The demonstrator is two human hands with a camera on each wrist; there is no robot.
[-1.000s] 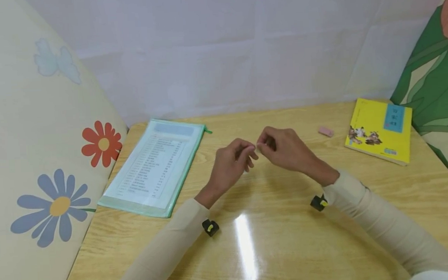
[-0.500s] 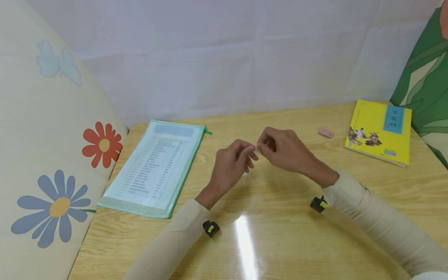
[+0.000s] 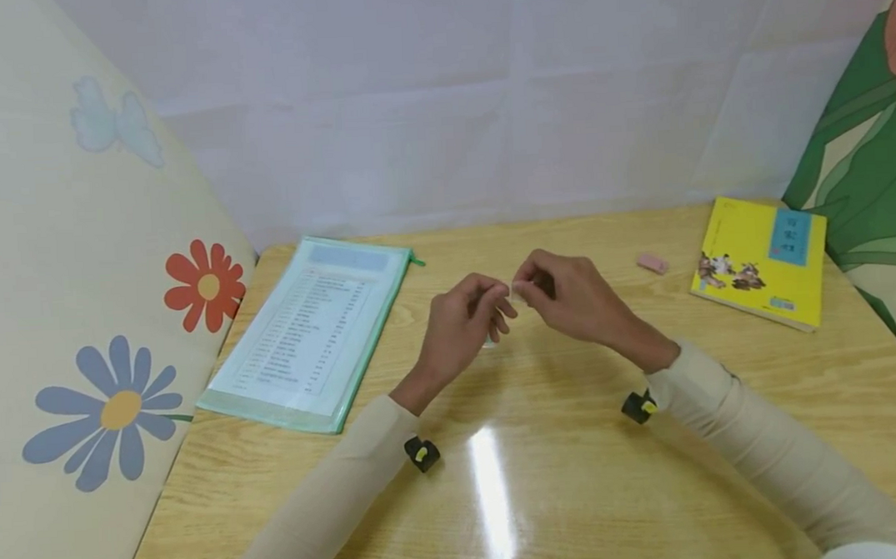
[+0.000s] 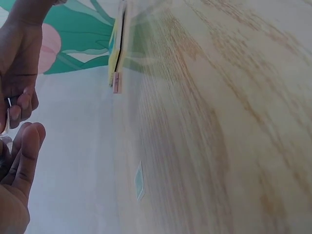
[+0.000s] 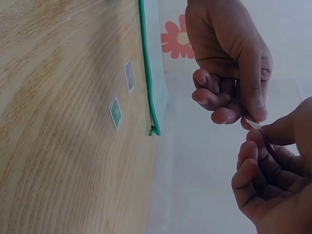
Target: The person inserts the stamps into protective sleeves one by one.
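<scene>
Above the table, the fingertips of both hands meet at a small, thin, whitish piece. My left hand pinches it between thumb and index finger, its other fingers loosely bent. From the other side my right hand pinches it with thumb and index finger. The fingers hide most of the piece, and I cannot tell its kind. On the tabletop below lie two small white-bordered rectangles: a green one and a grey-blue one. The left hand mostly covers them in the head view.
A clear zip pouch with green trim, holding a printed sheet, lies on the left of the wooden table. To the right are a small pink block and a yellow book. Flower-patterned panels and a white cloth surround the table.
</scene>
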